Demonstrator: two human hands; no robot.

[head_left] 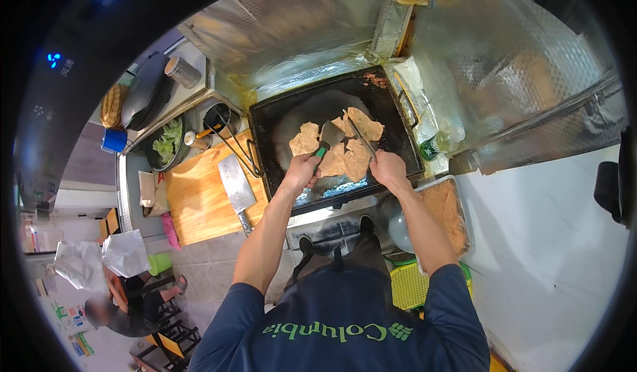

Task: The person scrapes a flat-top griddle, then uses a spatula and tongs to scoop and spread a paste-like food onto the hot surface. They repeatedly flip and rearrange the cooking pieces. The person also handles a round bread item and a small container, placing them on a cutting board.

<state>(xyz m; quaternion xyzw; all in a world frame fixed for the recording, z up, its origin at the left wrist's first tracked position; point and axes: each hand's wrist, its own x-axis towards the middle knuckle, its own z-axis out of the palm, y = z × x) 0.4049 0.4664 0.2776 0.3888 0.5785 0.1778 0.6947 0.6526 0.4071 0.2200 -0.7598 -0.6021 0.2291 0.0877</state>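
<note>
- Black square griddle [279, 116] sits straight in front of you, dark side handles, the biggest thing in your work area.
- Wooden cutting board [189, 196] lies on the tabletop just left of the griddle.
- Tan food pieces [358, 159], flat and rough-edged, sit on the griddle around its middle, some touching or overlapping; the leftmost one is partly apart.
- Shallow tray [470, 240] with brown crumbly stuff is right of the griddle, partly behind your right forearm.
- Bowl [148, 153] of green leaves stands beyond the board, to your left.
- Cleaver [234, 183] lies flat on the board, handle toward you.
- Your left hand [305, 171] is closed round the green-and-black handle of a scraper [332, 133], wide dark blade down among the pieces.
- Your right hand [389, 169] grips a long thin tool [360, 134], tip between pieces; can't tell its kind.
- Green bottle [430, 148] is just right of the griddle.
</note>
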